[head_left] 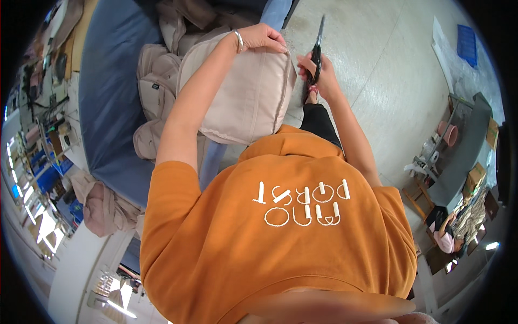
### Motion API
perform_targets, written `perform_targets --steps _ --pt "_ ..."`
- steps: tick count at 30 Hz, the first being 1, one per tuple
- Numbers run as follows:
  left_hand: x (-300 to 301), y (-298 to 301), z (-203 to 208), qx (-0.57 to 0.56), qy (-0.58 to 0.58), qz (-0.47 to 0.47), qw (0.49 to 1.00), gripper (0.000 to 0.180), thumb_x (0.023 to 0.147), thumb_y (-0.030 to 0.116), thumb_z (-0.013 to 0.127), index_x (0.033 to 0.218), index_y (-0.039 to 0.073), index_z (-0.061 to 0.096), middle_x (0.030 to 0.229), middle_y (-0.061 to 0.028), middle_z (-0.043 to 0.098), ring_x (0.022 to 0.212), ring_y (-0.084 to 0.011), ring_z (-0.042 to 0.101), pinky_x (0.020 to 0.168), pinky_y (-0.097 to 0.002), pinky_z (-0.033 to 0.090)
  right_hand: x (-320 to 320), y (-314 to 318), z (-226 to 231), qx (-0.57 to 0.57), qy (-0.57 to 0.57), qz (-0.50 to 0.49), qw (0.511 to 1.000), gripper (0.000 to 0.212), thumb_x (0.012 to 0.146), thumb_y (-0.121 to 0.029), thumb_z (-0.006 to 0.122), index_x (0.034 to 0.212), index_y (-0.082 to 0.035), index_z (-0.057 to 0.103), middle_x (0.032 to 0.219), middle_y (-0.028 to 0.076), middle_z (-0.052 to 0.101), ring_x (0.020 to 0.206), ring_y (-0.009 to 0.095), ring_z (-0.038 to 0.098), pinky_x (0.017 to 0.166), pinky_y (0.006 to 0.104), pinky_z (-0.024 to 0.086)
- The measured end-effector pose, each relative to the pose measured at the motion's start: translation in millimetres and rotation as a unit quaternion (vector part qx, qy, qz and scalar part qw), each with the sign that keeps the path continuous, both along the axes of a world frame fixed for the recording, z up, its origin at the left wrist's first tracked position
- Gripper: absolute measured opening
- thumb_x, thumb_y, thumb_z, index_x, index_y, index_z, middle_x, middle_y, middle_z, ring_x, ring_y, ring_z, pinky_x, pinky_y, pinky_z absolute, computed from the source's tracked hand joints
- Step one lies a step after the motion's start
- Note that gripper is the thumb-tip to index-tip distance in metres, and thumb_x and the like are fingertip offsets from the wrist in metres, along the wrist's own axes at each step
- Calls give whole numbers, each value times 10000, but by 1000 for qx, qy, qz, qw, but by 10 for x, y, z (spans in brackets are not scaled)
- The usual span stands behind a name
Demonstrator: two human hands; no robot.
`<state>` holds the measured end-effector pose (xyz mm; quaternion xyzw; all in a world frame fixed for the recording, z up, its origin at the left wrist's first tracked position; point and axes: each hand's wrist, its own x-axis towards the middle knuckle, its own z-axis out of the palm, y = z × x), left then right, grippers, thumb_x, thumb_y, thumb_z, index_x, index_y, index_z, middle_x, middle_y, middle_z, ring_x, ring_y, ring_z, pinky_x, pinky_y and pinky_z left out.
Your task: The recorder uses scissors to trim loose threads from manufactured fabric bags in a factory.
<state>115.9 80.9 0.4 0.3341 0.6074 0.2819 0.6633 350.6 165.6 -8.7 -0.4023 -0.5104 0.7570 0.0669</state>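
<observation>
My left hand [264, 38] pinches the upper right corner of a beige fabric bag [243, 92]. The bag has rounded corners and a raised seam along its edge, with its broad flat side facing up. To the right of the bag, my right hand [324, 75] grips black-handled scissors [316, 56]. Their blades point away from me and stand clear of the fabric. My right fingers are partly hidden behind the handles.
More beige bags [156, 92] lie heaped in a large blue fabric-sided bin [108, 97] at the left. A grey floor [377, 65] stretches to the right. A blue crate [467, 46] is at the far right, and another person [447, 237] is at the lower right.
</observation>
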Motion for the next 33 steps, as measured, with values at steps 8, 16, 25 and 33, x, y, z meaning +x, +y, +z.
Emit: perform_targets --steps 8,16,25,33 --pt "123 1 -53 91 43 40 994 228 745 204 801 906 60 727 811 36 664 736 -42 553 679 -206 445 437 -218 259 439 -224 187 850 606 799 -569 683 881 14 540 737 166 637 644 330 633 583 400 497" --pt "172 -7 -204 129 102 45 985 230 734 154 775 909 24 701 798 39 638 757 -42 531 710 -203 444 283 111 232 585 -179 270 743 686 770 -653 648 961 -6 526 775 153 668 708 338 669 564 425 505" --pt "220 -30 -210 105 136 82 982 284 692 196 847 859 24 696 756 41 625 734 -40 509 695 -212 441 168 523 226 535 -178 398 723 433 837 -388 677 960 4 541 768 209 651 689 386 639 607 443 501" --pt "445 -68 -344 166 319 138 923 355 546 278 875 805 102 707 833 -80 641 820 -242 614 747 -362 485 300 789 -305 474 -78 408 776 598 825 -534 657 1155 -44 562 768 169 669 688 395 651 596 467 526"
